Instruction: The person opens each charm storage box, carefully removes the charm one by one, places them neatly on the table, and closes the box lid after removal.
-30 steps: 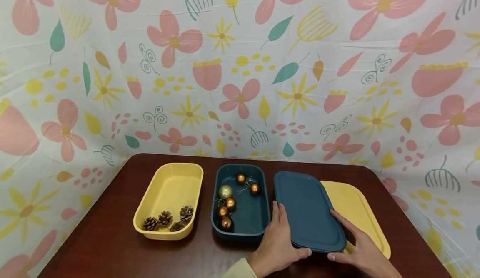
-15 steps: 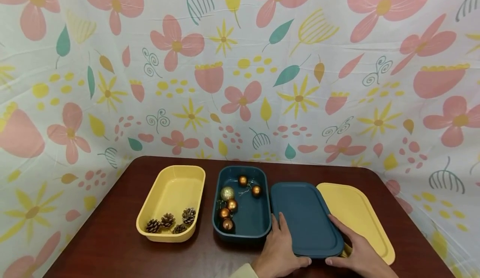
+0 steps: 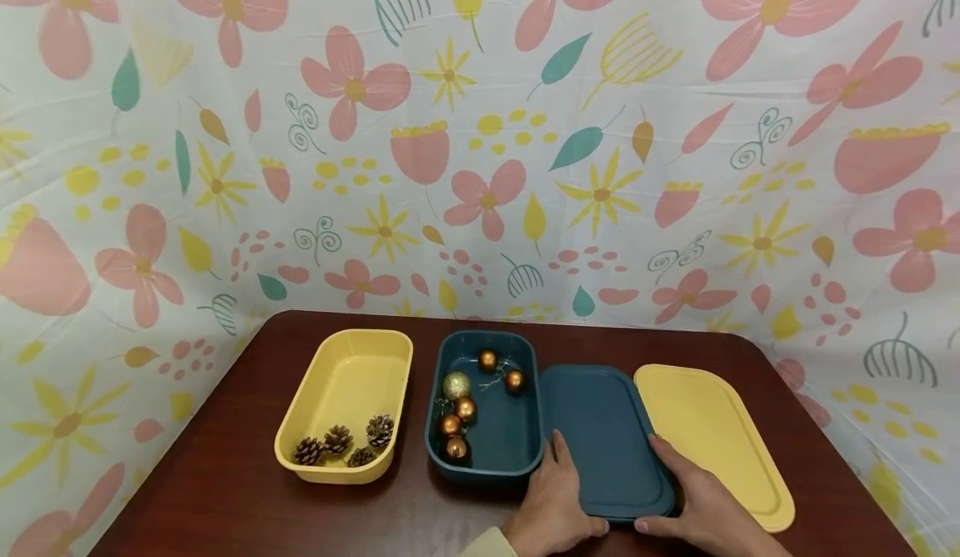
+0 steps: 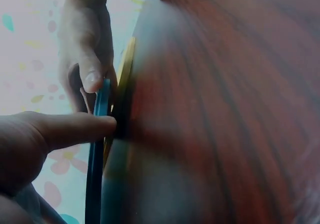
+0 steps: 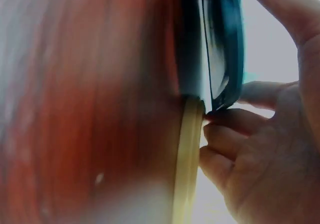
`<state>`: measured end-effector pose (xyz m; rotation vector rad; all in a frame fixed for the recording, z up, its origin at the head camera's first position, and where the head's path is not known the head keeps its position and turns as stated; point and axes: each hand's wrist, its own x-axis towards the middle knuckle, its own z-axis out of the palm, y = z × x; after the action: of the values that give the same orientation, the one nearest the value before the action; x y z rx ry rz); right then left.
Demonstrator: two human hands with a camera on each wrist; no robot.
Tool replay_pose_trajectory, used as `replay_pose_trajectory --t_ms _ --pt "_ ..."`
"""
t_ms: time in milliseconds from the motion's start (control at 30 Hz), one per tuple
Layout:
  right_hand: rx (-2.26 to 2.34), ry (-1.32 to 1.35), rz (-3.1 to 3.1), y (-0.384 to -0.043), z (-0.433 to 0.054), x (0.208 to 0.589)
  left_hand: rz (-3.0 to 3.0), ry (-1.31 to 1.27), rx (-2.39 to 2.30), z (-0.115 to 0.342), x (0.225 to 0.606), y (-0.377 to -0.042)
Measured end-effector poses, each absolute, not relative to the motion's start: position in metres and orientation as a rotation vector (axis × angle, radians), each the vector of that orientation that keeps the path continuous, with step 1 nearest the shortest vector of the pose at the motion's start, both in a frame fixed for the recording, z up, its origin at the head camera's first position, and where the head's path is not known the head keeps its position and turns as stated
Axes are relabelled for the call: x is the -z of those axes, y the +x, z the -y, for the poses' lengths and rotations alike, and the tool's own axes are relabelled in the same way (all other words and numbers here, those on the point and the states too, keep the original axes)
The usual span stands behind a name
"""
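A dark blue rectangular lid point(image 3: 600, 440) lies between both hands, just right of the blue box point(image 3: 498, 432). My left hand point(image 3: 551, 503) holds its near left corner, fingers along the side and thumb at the front edge. On the near right corner, my right hand point(image 3: 708, 503) grips the lid's edge. The right wrist view shows the blue lid point(image 5: 232, 49) with its edge slightly above the tabletop, beside the yellow lid point(image 5: 187, 154). In the left wrist view the left thumb point(image 4: 80, 129) presses the blue lid's edge. Whether the lid touches the table fully is unclear.
A yellow box point(image 3: 352, 390) at the left holds several pine cones point(image 3: 337, 440). Several copper baubles point(image 3: 465, 409) and a glittery gold one point(image 3: 456, 386) lie in the blue box. A yellow lid point(image 3: 712, 432) lies at the right. Behind the table point(image 3: 225, 474) hangs a floral cloth point(image 3: 480, 123).
Both hands have moved the blue lid left and toward the person, off the yellow lid's edge. It now lies lower and flatter beside the blue box.
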<state>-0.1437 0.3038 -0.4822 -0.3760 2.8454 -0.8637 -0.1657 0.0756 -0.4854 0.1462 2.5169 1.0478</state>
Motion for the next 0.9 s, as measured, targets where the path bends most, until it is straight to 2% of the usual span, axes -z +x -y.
replay_pose_trajectory --t_ms 133,367,633,900 --pt "0.814 -0.390 -2.883 -0.145 -0.295 0.477 -2.570 0.182 -1.017 -0.075 0.483 -0.165" --pt "0.756 -0.409 -2.941 -0.148 -0.287 0.470 -2.685 0.395 -0.865 -0.075 0.475 -0.159" --pt "0.823 -0.300 -2.848 -0.146 -0.285 0.471 -2.759 0.645 -0.618 -0.071 0.468 -0.149" --pt "0.860 -0.358 -2.877 -0.147 -0.284 0.464 -2.651 0.683 -0.888 -0.057 0.442 -0.144"
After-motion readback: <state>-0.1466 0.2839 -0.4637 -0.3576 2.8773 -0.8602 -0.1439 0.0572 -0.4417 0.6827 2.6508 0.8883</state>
